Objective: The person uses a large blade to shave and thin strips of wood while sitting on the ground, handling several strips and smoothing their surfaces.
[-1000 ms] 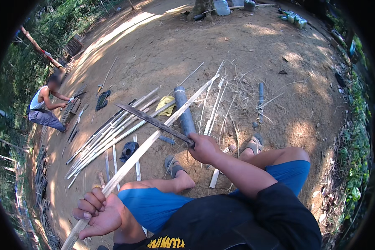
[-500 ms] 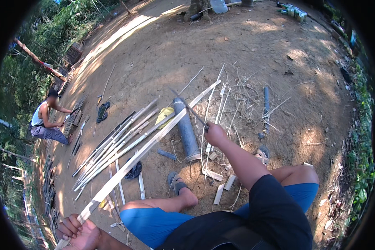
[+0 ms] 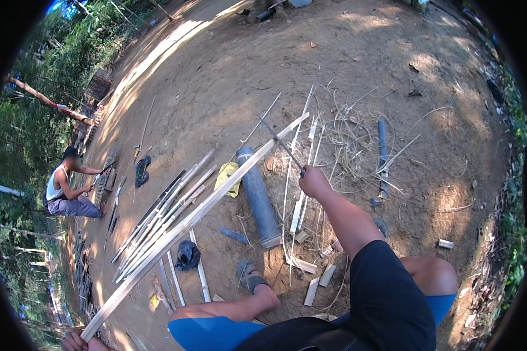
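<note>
My left hand (image 3: 85,341), partly cut off at the lower left edge, is closed round the near end of a long pale bamboo strip (image 3: 175,235). The strip slants away to the upper right and crosses over the top end of a thick grey pipe (image 3: 259,199) on the ground. In my right hand (image 3: 315,182) is the handle of a long thin-bladed knife (image 3: 284,145). Its blade points up and left, crossing the strip near the far end; whether it touches cannot be made out. A yellow cloth (image 3: 227,180) lies beside the pipe.
Several bamboo poles (image 3: 158,225) lie left of the pipe, near a dark plastic bag (image 3: 187,255). Curled shavings (image 3: 357,146) and a thin grey pipe (image 3: 383,155) are to the right. Cut pieces (image 3: 311,291) lie by my feet. Another person (image 3: 70,187) crouches far left.
My left hand has moved down and left with the strip, toward the picture's edge. My right hand and the knife have shifted slightly right. The whole view has tilted a little.
</note>
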Demonstrator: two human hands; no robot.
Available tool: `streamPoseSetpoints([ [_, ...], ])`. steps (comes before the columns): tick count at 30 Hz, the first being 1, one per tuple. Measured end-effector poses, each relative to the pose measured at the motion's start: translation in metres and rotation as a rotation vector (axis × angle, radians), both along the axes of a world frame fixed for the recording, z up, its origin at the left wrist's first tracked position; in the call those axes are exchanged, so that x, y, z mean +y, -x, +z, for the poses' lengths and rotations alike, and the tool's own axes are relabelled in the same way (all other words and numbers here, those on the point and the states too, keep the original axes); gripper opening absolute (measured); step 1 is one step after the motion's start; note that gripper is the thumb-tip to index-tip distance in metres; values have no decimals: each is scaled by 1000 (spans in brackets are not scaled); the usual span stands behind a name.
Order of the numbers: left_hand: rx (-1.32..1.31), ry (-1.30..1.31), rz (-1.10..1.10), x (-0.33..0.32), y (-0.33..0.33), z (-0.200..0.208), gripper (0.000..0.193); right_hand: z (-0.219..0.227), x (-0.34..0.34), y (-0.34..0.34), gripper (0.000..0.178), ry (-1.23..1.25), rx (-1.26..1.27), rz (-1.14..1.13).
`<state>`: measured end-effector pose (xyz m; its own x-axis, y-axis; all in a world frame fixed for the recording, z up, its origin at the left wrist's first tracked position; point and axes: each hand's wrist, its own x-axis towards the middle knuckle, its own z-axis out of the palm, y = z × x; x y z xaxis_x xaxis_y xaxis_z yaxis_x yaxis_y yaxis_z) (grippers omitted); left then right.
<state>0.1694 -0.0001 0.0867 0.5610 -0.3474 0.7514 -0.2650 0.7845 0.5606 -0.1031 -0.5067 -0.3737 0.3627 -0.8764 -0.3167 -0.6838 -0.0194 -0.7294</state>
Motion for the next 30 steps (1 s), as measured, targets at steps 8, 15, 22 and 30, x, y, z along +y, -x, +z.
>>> streamPoseSetpoints([
  [8, -51, -10, -96, -23, 24, 2, 79, -70, -24, 11, 29, -144, 40, -396],
  [15, -23, 159, -231, -41, 55, -7, 67, -3, 66, 13, 19, -187, -239, -376],
  [22, -50, 159, -159, -34, 84, -34, 51, 118, 179, 21, 23, -37, -282, -74],
  [30, -138, 241, -394, -13, 130, -70, 57, 223, 334, 37, 25, 279, -322, 318],
])
